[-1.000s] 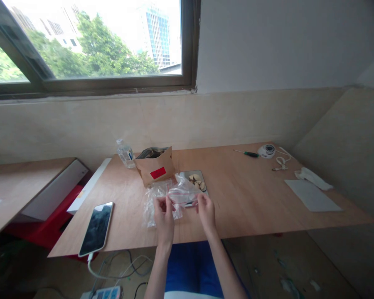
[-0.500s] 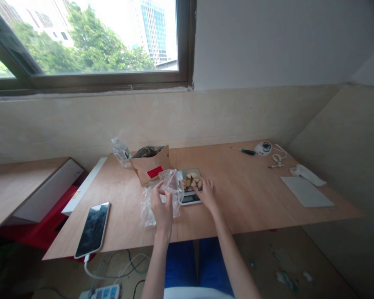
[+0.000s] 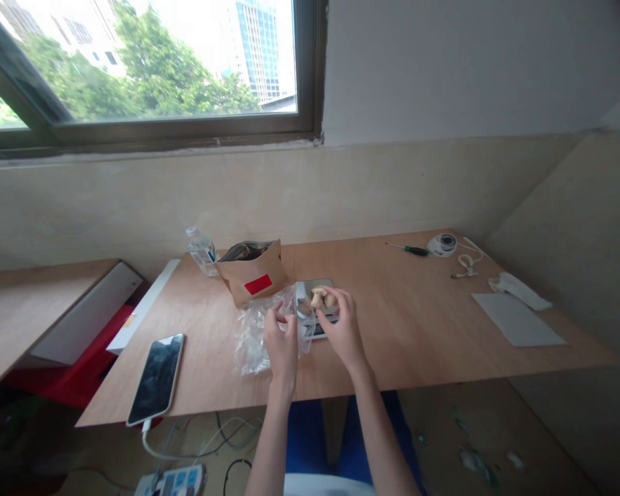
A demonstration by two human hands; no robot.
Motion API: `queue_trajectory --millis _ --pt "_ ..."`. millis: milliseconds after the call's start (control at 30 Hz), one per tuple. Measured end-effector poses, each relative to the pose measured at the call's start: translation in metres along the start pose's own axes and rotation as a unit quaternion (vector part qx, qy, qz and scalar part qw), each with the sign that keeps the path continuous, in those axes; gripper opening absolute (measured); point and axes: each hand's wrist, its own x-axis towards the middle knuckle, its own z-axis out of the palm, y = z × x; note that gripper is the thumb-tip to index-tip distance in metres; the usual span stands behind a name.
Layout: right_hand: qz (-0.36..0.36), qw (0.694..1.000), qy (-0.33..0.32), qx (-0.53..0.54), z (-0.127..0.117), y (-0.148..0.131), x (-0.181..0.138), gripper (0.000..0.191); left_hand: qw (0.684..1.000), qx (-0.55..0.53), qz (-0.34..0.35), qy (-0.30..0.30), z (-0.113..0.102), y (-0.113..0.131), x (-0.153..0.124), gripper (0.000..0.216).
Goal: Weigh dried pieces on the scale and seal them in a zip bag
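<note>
My left hand (image 3: 282, 331) pinches the rim of a clear plastic bag (image 3: 253, 344), which lies crumpled on the table with its mouth toward the right. In my right hand (image 3: 342, 320) are pale tan dried mushrooms (image 3: 321, 297), gripped between thumb and fingers just right of the bag's mouth. Beneath them is a small kitchen scale (image 3: 324, 282), partly covered by the bag and my right hand. Behind the bag stands an open brown paper pouch (image 3: 253, 267) with a red label; its contents are too dark to make out.
A water bottle (image 3: 201, 251) stands left of the pouch. A phone (image 3: 158, 379) with a white cable lies near the front left edge. Toward the back right are a screwdriver (image 3: 413, 250), a dome camera (image 3: 443, 244) and a white sheet (image 3: 519, 319).
My right hand has closed on the mushrooms and lifted them off the scale. My left hand has moved right, drawing the bag's mouth over part of the scale.
</note>
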Motion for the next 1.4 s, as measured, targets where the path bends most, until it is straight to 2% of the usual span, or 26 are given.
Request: queue_trajectory --millis 100,200,333,400,533,700,900,1033,1100,1200,1267,1333,1400 --pt "-0.034 0.994 -0.098 0.026 -0.005 -0.029 0.001 0.044 0.998 -0.041 -0.048 -0.01 0.001 0.002 0.0 0.016" --pt "-0.024 0.983 -0.158 0.086 -0.01 -0.035 0.001 0.042 0.994 -0.06 -0.096 -0.002 -0.002 0.003 0.0 0.017" --pt "0.057 0.973 -0.129 0.183 -0.014 -0.017 0.002 0.03 0.993 -0.057 -0.104 0.012 -0.004 0.001 0.001 0.018" --pt "0.078 0.965 -0.15 0.201 -0.013 -0.01 0.002 0.028 0.993 -0.053 -0.108 0.01 -0.003 -0.001 0.001 0.018" --pt "0.045 0.969 -0.183 0.162 -0.007 -0.012 -0.002 0.026 0.992 -0.059 -0.113 -0.005 -0.001 -0.003 -0.002 0.018" --pt "0.002 0.983 -0.163 0.086 0.003 -0.021 -0.005 0.023 0.996 -0.056 -0.051 -0.037 -0.003 -0.005 -0.007 0.019" --pt "0.013 0.979 -0.188 0.082 0.018 -0.019 -0.004 0.032 0.993 -0.068 0.003 -0.097 -0.004 -0.002 -0.014 0.012" --pt "0.018 0.973 -0.207 0.097 0.015 -0.028 -0.002 0.035 0.996 -0.06 -0.009 -0.059 -0.007 0.004 -0.015 0.014" --pt "0.011 0.975 -0.172 0.136 0.01 -0.031 0.0 0.032 0.998 -0.041 -0.033 -0.024 -0.011 0.005 -0.013 0.016" --pt "0.029 0.983 -0.065 0.172 0.006 -0.016 0.008 0.028 0.998 -0.023 -0.051 0.001 -0.018 0.004 -0.007 0.016" --pt "0.045 0.99 -0.028 0.131 0.009 0.009 0.017 0.028 0.999 -0.013 -0.052 0.01 -0.022 0.001 -0.003 0.017" --pt "0.04 0.997 -0.058 0.031 0.015 0.039 0.028 0.028 0.998 -0.001 -0.058 0.013 -0.024 -0.001 -0.001 0.018" --pt "0.02 0.991 -0.11 -0.07 0.023 0.066 0.036 0.032 0.998 0.001 -0.065 0.007 -0.024 -0.003 0.0 0.02"
